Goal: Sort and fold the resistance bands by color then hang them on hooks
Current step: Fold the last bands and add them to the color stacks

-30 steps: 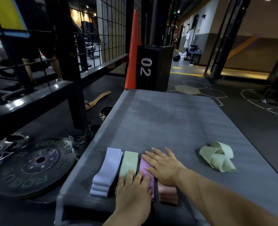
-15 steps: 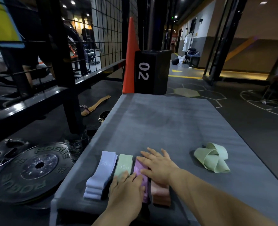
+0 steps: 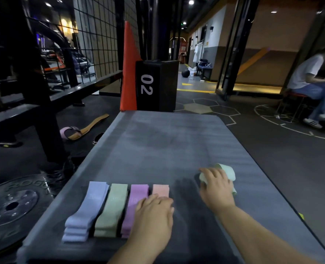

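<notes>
While the left hand [image 3: 154, 212] lies flat on the peach band [image 3: 160, 189] ending the folded row [image 3: 112, 208] on the mat [image 3: 167, 140], the right hand [image 3: 215, 185] covers the loose green band [image 3: 228, 172] nearby, grip unclear. Snatched twisted, it may fold crooked; a shifting left hand could skew the row

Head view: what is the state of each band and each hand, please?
lavender band: folded, lying flat.
green band: folded, lying flat.
purple band: folded, lying flat.
pink band: folded, partly under left hand.
loose pale-green band: unfolded, crumpled, under right hand.
left hand: flat, fingers straight.
right hand: on loose pale-green band; grip unclear.
</notes>
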### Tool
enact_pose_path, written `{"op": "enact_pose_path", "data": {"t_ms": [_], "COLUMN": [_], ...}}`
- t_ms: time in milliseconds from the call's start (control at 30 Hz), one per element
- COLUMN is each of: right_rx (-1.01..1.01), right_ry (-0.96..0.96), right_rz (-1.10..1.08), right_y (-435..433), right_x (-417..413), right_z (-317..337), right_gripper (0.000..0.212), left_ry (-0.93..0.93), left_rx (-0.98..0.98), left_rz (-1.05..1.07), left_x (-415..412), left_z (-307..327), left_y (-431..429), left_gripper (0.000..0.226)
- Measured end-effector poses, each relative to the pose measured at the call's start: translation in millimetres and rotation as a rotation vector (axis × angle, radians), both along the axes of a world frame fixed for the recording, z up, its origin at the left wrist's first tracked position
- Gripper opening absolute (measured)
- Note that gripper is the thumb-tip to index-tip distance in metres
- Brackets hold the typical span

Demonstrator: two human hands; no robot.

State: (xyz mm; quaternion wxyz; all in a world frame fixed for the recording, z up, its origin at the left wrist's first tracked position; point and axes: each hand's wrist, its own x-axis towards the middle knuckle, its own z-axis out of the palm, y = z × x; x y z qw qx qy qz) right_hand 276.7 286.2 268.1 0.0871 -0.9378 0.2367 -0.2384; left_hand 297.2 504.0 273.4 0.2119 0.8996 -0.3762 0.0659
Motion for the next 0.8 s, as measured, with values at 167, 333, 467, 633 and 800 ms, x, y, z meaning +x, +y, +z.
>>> {"op": "enact_pose_path", "data": {"t_ms": [167,333,467,633,800], "right_rx": [0.095,0.067,0.101,0.129,0.048], "right_ry": [0.431,0.299,0.294,0.377,0.431], "right_rz": [-0.090,-0.012,0.255,0.457,0.449], "right_y": [-44.1,-57.0,-59.2,-58.6,-74.9], "right_x": [-13.5,-21.2,-60.6,-121.0,-159.0], "right_z": [-10.8,-19.1,-12.1,16.4,9.8], "right_gripper": [0.053,0.018,0.016,0.043,0.047], "left_ry": [0.035,0.106,0.202,0.276,0.363], "left_rx": [-0.009,0.085,0.022,-0.065,-0.083], "left_rz": [-0.122,-0.155,-0.091,0.052,-0.124], "left_x": [-20.6,-30.2,-32.9,-40.3,-53.5], "left_z": [5.8,1.1,-0.4,5.4,0.5], "left_y": [-37.7,-66.9,-79.1,-90.0,-102.6], "left_gripper": [0.044,0.046,0.031,0.035,0.065]}}
